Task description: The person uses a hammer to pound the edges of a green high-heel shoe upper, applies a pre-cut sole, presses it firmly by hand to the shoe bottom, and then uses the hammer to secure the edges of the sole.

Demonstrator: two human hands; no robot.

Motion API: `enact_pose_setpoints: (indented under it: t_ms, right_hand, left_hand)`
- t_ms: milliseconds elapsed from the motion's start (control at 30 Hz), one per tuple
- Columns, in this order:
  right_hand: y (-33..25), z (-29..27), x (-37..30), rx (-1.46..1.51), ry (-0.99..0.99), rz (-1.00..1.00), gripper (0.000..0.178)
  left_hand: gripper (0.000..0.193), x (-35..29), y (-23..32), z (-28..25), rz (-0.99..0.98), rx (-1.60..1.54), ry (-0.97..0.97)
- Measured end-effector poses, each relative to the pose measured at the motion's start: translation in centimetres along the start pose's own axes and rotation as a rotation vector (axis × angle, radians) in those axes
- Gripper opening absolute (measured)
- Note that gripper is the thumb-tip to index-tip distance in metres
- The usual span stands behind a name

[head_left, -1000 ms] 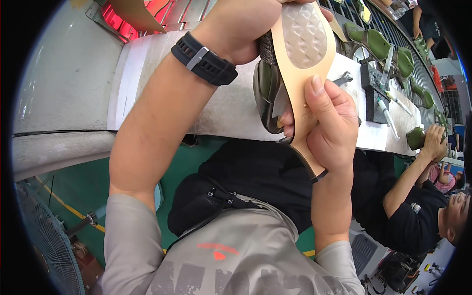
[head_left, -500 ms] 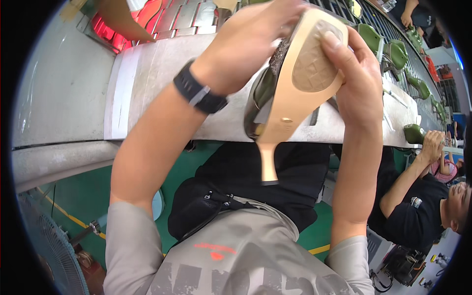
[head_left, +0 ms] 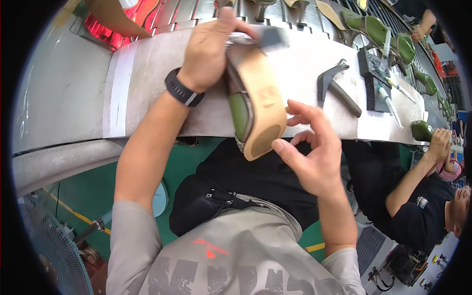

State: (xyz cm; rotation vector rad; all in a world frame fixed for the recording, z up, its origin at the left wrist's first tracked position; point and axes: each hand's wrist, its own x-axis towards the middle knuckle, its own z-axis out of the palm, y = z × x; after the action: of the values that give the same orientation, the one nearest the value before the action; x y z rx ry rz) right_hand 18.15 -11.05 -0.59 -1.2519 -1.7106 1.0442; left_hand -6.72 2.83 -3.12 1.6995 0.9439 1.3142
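Currently I see the left hand wrapped around the heel end of the shoe, its toe overlapping the near edge of the bench, while the right hand spreads open beside the toe, contact unclear. With one sure grip, I'd worry about it twisting loose and dropping floorward.
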Motion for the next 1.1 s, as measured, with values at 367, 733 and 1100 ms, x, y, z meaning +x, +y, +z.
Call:
enact_pose_setpoints:
  t_ms: [367,733,1100]
  right_hand:
    - [-1.0,-2.0,4.0,-0.088,-0.468,-0.187,0.023]
    - [0.5,0.7,3.4,-0.152,-0.293,-0.423,0.026]
    - [0.2,1.1,4.2,-0.052,-0.044,0.006,0.073]
  left_hand:
    - [0.069,-0.3,0.4,1.4,-0.078,-0.268,-0.086]
    - [0.067,-0.1,0.4,2.5,-0.034,-0.276,-0.080]
    - [0.083,0.4,0.8,1.6,0.082,-0.078,-0.142]
